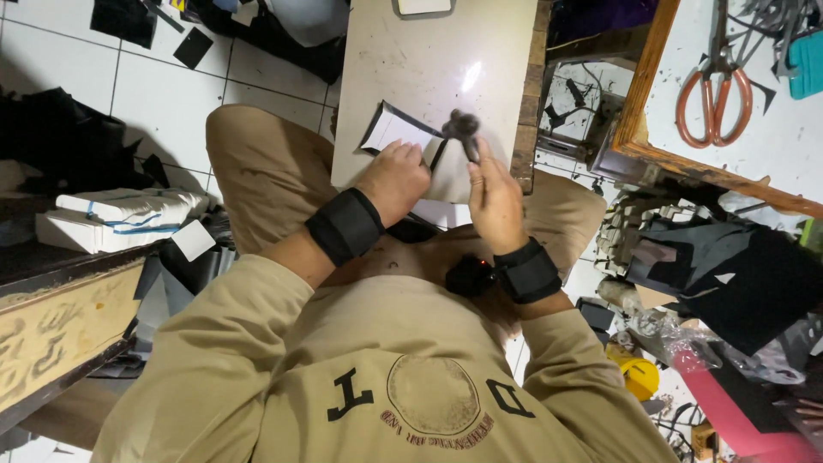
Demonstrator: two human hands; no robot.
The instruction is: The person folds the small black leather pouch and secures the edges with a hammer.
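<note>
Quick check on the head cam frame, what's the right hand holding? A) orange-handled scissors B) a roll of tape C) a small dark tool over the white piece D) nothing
C: the right hand grips a small dark tool over the white piece that the left hand presses onto the work slab; the orange-handled scissors lie untouched on the bench to the right.

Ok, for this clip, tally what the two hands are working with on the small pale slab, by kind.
Hands: 2, the left hand and the right hand
Black wrist straps: 2
White pieces with dark edges: 1, the white piece under the left hand
Dark tools: 1, the dark tool in the right hand
Total: 6
</note>
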